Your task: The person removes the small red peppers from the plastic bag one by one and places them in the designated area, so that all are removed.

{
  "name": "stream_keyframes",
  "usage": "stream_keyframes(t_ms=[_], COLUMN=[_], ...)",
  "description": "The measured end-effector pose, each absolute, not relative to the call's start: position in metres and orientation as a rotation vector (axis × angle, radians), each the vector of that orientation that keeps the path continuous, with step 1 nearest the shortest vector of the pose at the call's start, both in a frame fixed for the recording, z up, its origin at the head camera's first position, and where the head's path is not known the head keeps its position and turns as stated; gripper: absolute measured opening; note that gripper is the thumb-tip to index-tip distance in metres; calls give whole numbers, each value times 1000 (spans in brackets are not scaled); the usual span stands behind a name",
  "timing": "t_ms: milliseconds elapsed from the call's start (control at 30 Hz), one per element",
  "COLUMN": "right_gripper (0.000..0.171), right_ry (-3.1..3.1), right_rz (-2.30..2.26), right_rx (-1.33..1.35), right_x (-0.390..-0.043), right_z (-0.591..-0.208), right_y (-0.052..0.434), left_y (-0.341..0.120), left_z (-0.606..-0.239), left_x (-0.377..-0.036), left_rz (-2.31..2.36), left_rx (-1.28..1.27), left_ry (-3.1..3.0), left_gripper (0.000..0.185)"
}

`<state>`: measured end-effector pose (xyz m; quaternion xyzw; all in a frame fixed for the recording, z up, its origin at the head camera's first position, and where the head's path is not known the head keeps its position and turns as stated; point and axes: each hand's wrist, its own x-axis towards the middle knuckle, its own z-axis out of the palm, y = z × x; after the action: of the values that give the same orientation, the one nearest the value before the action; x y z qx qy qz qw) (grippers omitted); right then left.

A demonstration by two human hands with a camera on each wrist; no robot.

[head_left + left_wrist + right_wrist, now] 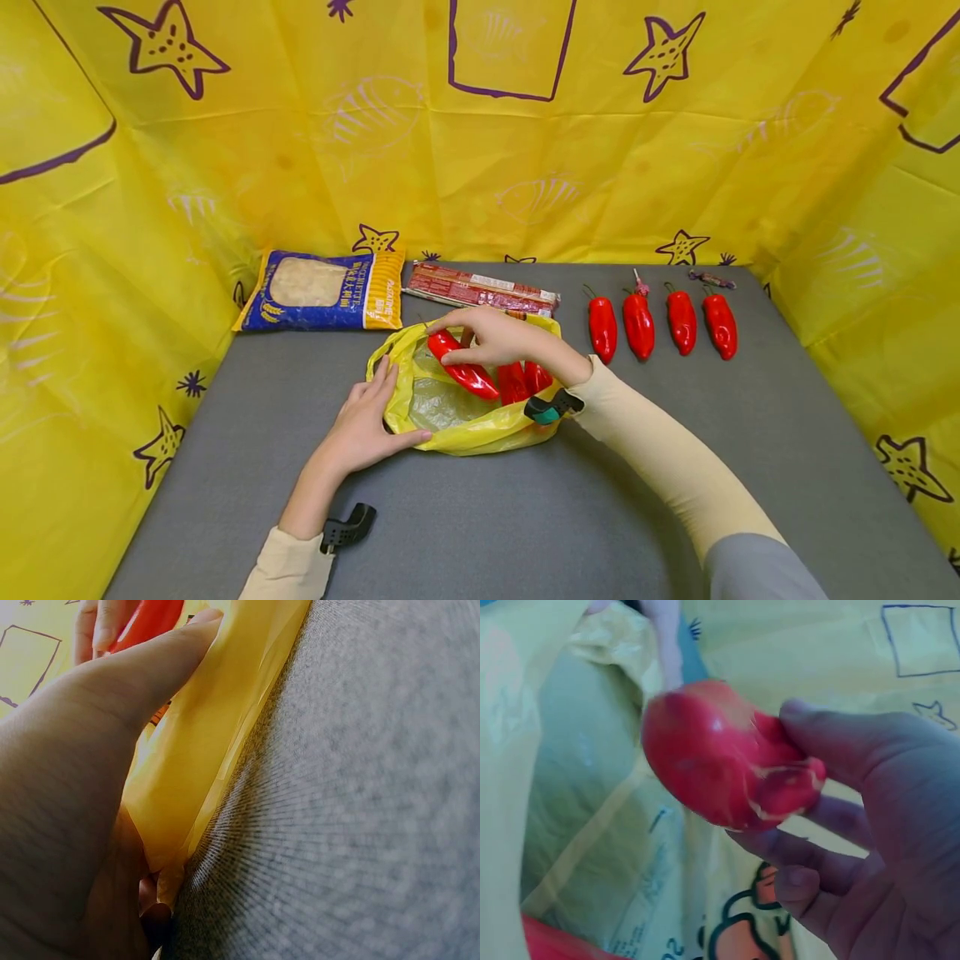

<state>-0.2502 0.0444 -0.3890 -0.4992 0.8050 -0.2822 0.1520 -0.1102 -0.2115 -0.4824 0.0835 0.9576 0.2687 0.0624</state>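
Note:
A glossy red pepper (468, 371) is held between the right hand's (495, 335) thumb and fingers, tilted over the mouth of a yellow plastic bag (465, 439). In the right wrist view, the same pepper (705, 761) appears end-on in the grasp. More red peppers (513, 385) lie inside the bag at its right side, partly covered by the right wrist. The left hand (365, 421) is spread against the bag's left corner, its fingers along the left rim and its thumb along the front. In the left wrist view, the thumb (161, 671) touches the yellow plastic.
Several red peppers (602, 327) stand in a row on the grey table (750, 467) at the right. Behind them lies a small wrapped candy (712, 280). A blue and yellow pasta bag (322, 290) and a long red packet (480, 287) lie behind the yellow bag.

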Motion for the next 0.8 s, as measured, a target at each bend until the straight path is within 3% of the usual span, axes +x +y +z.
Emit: stream_keyframes(t_ms=[800], right_gripper=[54], right_ry=[2563], right_rz=[-1328], right_rx=[-1161], right_x=[-216], right_z=[-386], right_y=[137], left_y=[-211], left_z=[-482], left_x=[-110], left_rz=[809], left_rx=[259], left_ry=[2892], left_gripper=[127])
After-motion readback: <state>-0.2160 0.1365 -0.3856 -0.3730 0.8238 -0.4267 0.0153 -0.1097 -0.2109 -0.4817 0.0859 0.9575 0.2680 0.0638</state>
